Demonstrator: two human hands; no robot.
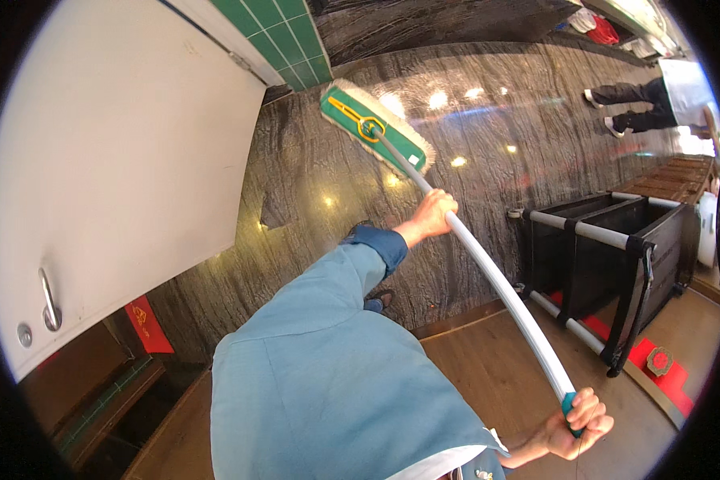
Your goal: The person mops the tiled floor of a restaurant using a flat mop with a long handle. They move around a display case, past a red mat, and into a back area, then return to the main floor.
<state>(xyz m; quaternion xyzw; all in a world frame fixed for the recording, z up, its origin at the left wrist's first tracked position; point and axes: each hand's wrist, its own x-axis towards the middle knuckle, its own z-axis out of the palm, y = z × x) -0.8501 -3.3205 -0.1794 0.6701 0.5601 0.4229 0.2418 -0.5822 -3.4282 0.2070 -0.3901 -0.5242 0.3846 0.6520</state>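
Note:
A flat dust mop slants across the view, its head (351,135) resting on the dark veined floor near the door. The head has a green backing, a yellow wire clip and a pale fringe. My left hand (437,213) is wrapped around the grey-white mop handle (495,270) partway along its length. Down at the lower right, my right hand (579,423) grips the teal end cap (569,403) of the same handle. The light-blue jacket sleeve (336,270) of my left arm and my torso hide part of the floor and most of my feet.
A white door (138,138) with a metal lever handle takes up the left. Green tiles (282,36) flank it. At right stands a black fabric rack (600,258) with pale tubes, near a wooden bench (672,177). Another person (642,102) stands further off at upper right.

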